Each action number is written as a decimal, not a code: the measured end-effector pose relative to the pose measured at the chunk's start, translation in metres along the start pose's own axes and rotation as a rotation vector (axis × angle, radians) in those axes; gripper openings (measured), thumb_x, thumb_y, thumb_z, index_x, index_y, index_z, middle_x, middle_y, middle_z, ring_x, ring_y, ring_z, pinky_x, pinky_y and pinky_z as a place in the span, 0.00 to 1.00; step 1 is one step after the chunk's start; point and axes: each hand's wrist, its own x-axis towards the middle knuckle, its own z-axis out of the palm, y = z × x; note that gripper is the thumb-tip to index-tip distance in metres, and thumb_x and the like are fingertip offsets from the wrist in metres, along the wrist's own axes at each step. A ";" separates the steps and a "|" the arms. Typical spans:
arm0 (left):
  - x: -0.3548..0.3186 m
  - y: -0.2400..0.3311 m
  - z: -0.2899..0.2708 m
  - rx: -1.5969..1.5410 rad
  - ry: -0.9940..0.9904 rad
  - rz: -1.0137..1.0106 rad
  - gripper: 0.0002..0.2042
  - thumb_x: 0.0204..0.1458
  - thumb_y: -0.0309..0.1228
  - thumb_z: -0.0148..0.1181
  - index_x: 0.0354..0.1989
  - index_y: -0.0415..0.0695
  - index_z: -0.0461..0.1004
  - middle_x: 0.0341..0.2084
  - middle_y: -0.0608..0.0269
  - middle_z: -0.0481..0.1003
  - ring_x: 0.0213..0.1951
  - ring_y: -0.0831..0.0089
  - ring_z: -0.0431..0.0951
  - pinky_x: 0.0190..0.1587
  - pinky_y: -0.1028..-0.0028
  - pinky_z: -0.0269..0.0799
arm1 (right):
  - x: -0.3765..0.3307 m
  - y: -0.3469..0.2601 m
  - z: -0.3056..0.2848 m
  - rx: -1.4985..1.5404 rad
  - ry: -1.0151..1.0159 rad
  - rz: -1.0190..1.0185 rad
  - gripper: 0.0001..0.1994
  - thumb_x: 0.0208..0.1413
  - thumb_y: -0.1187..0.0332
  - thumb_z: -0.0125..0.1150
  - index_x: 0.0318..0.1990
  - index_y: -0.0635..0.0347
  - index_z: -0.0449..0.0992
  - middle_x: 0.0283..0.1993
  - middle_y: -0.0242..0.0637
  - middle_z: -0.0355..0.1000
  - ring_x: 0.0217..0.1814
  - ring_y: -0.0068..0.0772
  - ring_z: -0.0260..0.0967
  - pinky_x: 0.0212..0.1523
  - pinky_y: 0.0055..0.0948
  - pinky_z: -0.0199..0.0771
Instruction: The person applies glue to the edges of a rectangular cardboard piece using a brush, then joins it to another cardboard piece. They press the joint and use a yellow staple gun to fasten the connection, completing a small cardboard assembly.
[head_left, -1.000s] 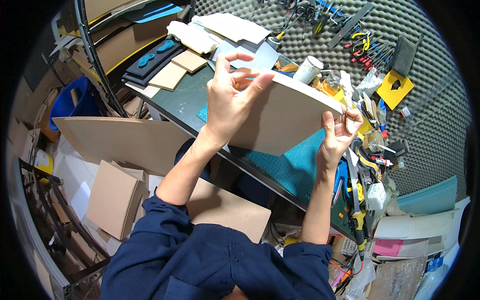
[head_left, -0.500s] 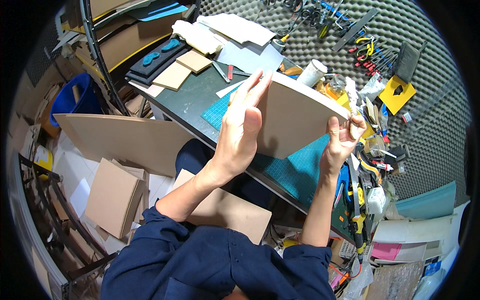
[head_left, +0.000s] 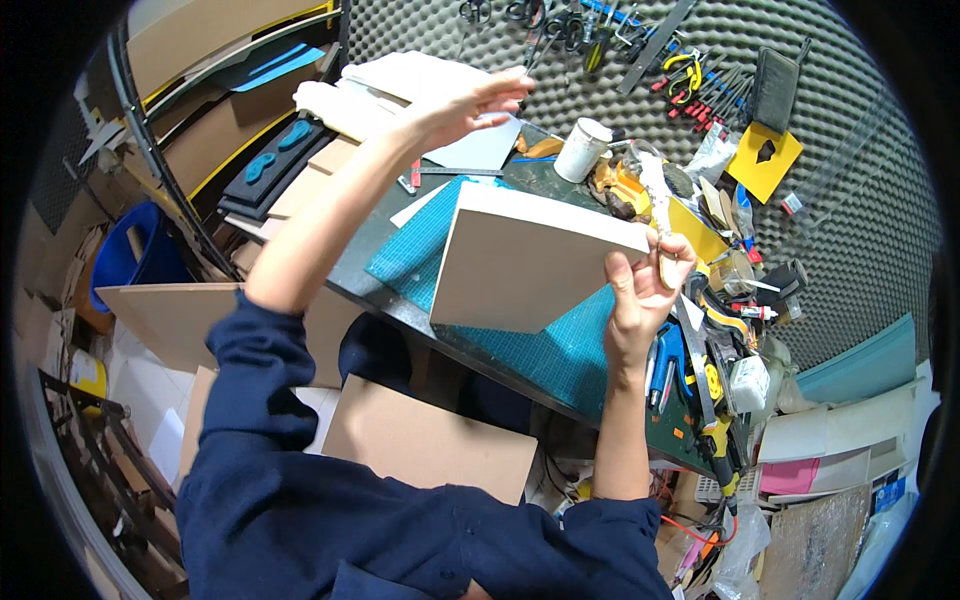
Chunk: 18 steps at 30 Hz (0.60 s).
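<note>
"Grey bumpy foam [head_left: 850, 225] lines the wall behind the dark surface [head_left: 365, 240]. What has changed there?"

"Mostly the left hand [head_left: 465, 108]. One second ago it was at the board's top edge; half a second ago it lay flat near that edge. Now it is well away, up and to the left, fingers loose and holding nothing visible."

"And the right hand [head_left: 640, 285]?"

"Its grip is clamped on the board's right corner as before, thumb on the near face. The same hand still has the stick [head_left: 657, 195], lumpy and white towards its top."

"Where is the board [head_left: 535, 265], and how does it look?"

"Tilted up above the green mat [head_left: 570, 350]; whether its lowest corner touches cannot be told. Its near face is plain, smooth and tan, and the thick top edge is whitish. More of that face shows than before, with the left arm clear of it."
</note>
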 end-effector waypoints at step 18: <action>0.238 -0.164 0.058 -0.052 0.014 -0.524 0.22 0.50 0.47 0.69 0.40 0.38 0.77 0.32 0.62 0.77 0.32 0.77 0.80 0.39 0.81 0.82 | -0.005 -0.008 -0.027 0.083 0.101 0.036 0.37 0.45 0.71 0.77 0.51 0.50 0.49 0.46 0.45 0.69 0.45 0.39 0.73 0.48 0.36 0.75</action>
